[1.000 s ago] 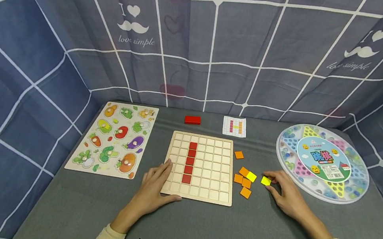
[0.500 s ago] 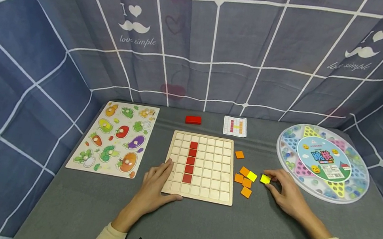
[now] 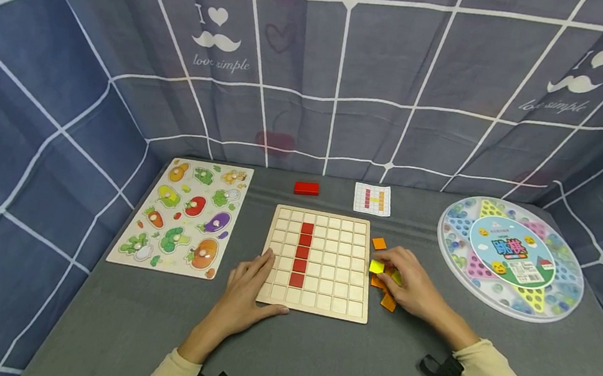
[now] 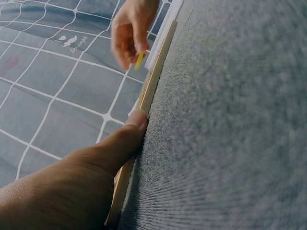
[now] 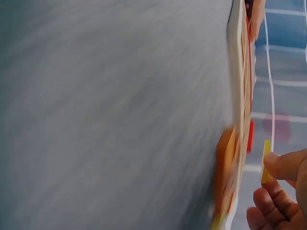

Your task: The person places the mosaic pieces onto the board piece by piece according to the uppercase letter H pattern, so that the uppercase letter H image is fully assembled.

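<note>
My right hand (image 3: pixel 414 285) pinches a yellow square tile (image 3: pixel 376 267) between thumb and fingers, close to the right edge of the wooden grid board (image 3: pixel 337 267). In the right wrist view the yellow tile (image 5: pixel 265 162) shows edge-on, held above the table. A column of several red tiles (image 3: pixel 302 252) fills cells in the board's left half. My left hand (image 3: pixel 243 294) rests at the board's lower left corner, its fingers extended on the left edge and its thumb (image 4: pixel 129 132) against the near edge. Orange tiles (image 3: pixel 388 303) and another yellow tile lie partly hidden under my right hand.
Red pieces (image 3: pixel 306 188) lie behind the board, beside a small printed pattern card (image 3: pixel 372 200). A vegetable picture board (image 3: pixel 179 217) is at the left. A round game board (image 3: pixel 510 257) lies at the right. One orange tile (image 3: pixel 379 243) sits apart near the grid board.
My right hand has lifted the yellow tile and carried it left, over the orange tiles to the board's right edge. The left hand stays at the board's corner.
</note>
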`<state>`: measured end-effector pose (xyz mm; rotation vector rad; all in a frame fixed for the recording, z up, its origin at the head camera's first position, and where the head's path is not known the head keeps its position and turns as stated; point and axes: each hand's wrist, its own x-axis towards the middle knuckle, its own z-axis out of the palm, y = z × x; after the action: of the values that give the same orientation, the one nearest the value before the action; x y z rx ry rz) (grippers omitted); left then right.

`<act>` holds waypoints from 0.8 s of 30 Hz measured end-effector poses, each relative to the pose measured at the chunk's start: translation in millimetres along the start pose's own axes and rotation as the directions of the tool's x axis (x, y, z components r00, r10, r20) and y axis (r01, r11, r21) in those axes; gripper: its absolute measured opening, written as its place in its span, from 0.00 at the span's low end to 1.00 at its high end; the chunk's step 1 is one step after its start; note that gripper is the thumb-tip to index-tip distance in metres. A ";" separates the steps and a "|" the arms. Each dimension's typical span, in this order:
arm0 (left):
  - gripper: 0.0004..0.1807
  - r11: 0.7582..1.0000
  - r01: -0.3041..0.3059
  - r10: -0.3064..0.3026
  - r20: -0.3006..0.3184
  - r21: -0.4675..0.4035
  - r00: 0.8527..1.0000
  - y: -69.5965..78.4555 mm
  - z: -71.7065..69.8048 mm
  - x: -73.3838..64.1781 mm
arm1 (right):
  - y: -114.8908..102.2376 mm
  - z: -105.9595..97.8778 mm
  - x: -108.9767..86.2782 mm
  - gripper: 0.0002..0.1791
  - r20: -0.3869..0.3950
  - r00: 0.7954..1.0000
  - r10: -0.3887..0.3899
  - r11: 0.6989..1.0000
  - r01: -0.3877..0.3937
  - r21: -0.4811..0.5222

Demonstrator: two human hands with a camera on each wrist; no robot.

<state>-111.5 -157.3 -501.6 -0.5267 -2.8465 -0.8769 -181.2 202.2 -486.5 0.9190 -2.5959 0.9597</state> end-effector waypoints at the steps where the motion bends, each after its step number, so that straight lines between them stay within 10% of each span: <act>1: 0.59 1.000 0.000 0.000 0.001 -0.001 1.000 -0.1 -0.1 -0.1 | -3.7 3.8 5.2 0.22 0.009 1.000 -0.013 1.000 0.013 0.007; 24: 0.59 1.000 -0.006 0.006 0.000 0.005 1.000 -0.9 -0.3 1.2 | -38.5 63.7 67.0 0.18 0.166 0.984 -0.060 0.994 0.043 0.100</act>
<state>-112.9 -157.8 -501.6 -0.5347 -2.8443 -0.8690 -208.9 106.0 -488.3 1.1327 -2.6678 1.0435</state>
